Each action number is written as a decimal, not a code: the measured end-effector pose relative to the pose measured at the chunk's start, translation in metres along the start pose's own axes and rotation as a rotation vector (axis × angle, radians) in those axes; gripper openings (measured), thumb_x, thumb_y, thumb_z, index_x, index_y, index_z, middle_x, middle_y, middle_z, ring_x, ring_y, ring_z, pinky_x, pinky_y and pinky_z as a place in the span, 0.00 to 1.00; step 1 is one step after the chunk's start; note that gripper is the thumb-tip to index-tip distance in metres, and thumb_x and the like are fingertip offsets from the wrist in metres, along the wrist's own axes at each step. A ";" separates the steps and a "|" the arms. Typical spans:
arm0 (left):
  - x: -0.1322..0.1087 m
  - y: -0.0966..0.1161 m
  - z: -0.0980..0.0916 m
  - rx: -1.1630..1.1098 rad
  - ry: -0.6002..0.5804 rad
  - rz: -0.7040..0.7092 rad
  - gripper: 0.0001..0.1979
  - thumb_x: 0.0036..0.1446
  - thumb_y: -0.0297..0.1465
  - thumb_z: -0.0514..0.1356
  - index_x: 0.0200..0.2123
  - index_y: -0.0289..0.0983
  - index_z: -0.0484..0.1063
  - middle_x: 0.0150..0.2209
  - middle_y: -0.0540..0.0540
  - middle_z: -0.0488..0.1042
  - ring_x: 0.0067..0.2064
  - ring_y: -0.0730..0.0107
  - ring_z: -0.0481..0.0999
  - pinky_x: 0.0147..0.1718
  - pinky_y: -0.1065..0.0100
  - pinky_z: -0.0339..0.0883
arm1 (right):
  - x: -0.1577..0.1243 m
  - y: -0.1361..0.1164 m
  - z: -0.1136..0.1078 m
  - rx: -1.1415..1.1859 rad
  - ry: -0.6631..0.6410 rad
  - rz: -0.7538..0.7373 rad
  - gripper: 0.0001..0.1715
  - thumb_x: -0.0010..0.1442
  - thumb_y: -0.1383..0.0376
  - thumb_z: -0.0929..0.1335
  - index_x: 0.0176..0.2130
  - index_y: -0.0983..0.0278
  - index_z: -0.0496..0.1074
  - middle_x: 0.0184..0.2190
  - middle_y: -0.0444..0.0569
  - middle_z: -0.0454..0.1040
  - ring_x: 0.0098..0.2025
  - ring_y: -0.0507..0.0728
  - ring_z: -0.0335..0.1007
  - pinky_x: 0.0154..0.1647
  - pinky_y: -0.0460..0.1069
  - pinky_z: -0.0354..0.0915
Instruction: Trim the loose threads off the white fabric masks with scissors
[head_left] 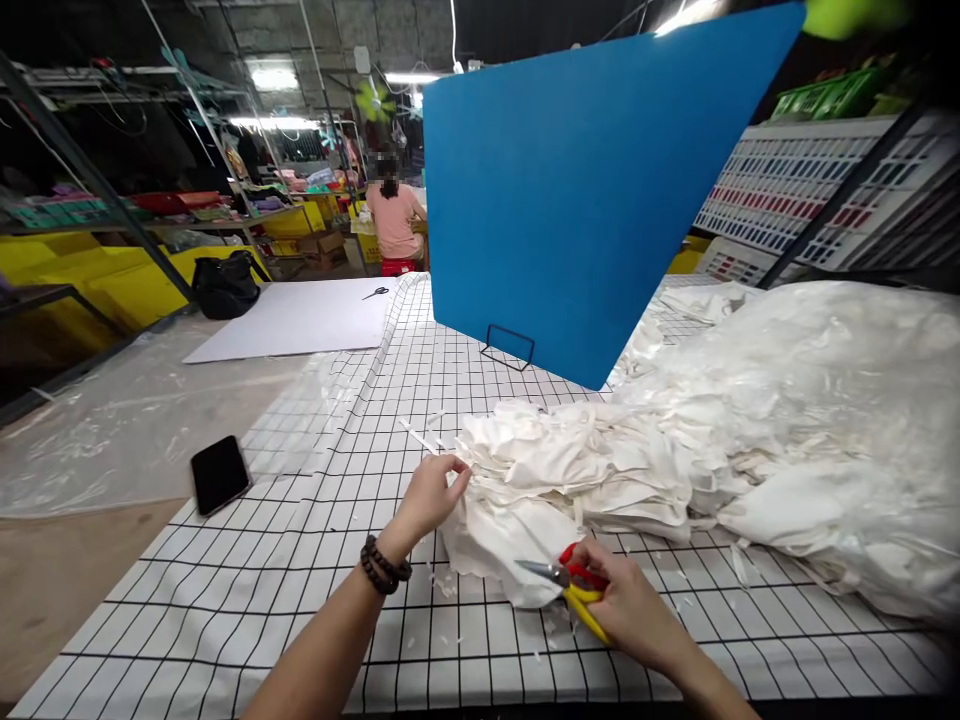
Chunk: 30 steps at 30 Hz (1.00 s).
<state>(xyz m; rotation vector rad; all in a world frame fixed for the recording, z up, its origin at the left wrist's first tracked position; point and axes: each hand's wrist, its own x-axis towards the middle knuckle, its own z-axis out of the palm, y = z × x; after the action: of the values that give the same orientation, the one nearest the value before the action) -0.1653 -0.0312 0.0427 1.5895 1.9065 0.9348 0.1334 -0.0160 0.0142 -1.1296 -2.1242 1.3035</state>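
Note:
Pinched between the thumb and fingers of my left hand (429, 495) is the left edge of a white fabric piece (510, 535). This piece lies at the front of a crumpled heap of white fabric (577, 455). My right hand (630, 605) grips scissors (559, 574) with one red and one yellow handle. Their blades point left above the lower part of the fabric piece and look nearly together. Small white scraps (444, 582) are scattered on the checked cloth around both hands.
A checked cloth (315, 600) covers the table. A tall blue board (570, 200) stands in a wire holder (510, 348). Right lies a big plastic-wrapped bundle (840, 400); left, a phone (220, 476), white board (315, 310), small scissors (376, 292) and black bag (225, 285). A person (396, 215) sits beyond.

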 end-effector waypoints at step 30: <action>0.019 0.071 0.095 -0.012 0.095 0.266 0.17 0.51 0.25 0.64 0.46 0.39 0.73 0.47 0.40 0.72 0.51 0.51 0.68 0.50 0.51 0.62 | 0.052 0.042 -0.036 0.345 0.844 0.174 0.26 0.45 0.50 0.75 0.33 0.60 0.63 0.30 0.48 0.76 0.32 0.58 0.74 0.33 0.51 0.67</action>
<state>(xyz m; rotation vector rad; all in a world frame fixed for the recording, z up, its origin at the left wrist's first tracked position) -0.0538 0.0123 0.0357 1.8536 1.7746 1.1469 0.1449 0.0556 -0.0090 -1.3968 -1.1668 0.9507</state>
